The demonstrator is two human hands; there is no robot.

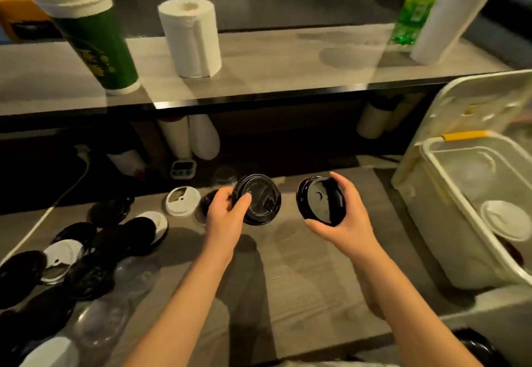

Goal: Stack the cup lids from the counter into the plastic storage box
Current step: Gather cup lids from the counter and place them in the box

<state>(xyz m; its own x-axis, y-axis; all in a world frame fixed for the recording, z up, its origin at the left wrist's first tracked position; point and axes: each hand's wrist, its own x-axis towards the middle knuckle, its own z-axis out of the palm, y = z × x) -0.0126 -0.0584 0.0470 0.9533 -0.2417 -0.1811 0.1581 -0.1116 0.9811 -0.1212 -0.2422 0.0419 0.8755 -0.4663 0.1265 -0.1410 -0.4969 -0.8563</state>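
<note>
Cup lids (86,266) lie in a loose heap on the left of the table (288,280): glossy black discs, a few matte white ones and some clear domes, all overlapping. The plastic storage box (449,222) stands at the right end. It is a translucent milky tub with rounded corners, its hinged cover (472,102) swung up behind it and a yellow clip (463,135) at the rim. Inside lies a white lid (506,220) over something dark.

Above the table, the left hand (227,214) holds what looks like a few nested black lids (259,199) tilted toward the camera, with fingers curled behind the rim and the thumb pressed on the top face. Just beside it, not touching, the right hand (345,214) pinches another black lid (319,201) by its edge between thumb and curled fingers, palm turned inward. Both forearms are bare and reach forward.
</note>
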